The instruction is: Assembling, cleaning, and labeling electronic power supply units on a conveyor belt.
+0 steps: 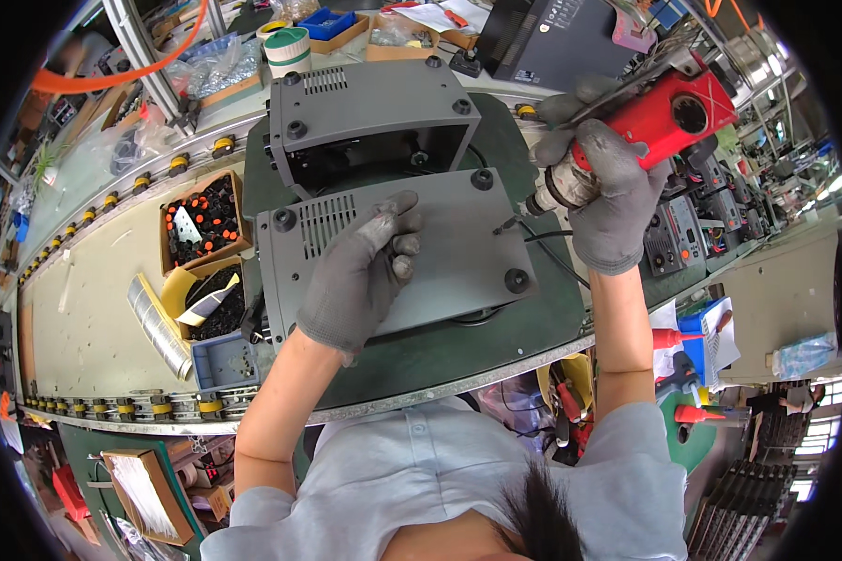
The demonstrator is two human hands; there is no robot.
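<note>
Grey-gloved left hand (360,276) lies flat and open on the grey casing (393,252) at the desk's (496,341) near edge; right hand (608,187) grips the red power screwdriver (669,117), bit angled toward the casing's right-hand corner.

Room around the grey casings

Bare tabletop (84,309) lies open at far left. Parts boxes (201,220) crowd the near casing (440,252) on its left; a second casing (365,117) blocks behind; the red power screwdriver (664,117) hangs over the right corner
</note>
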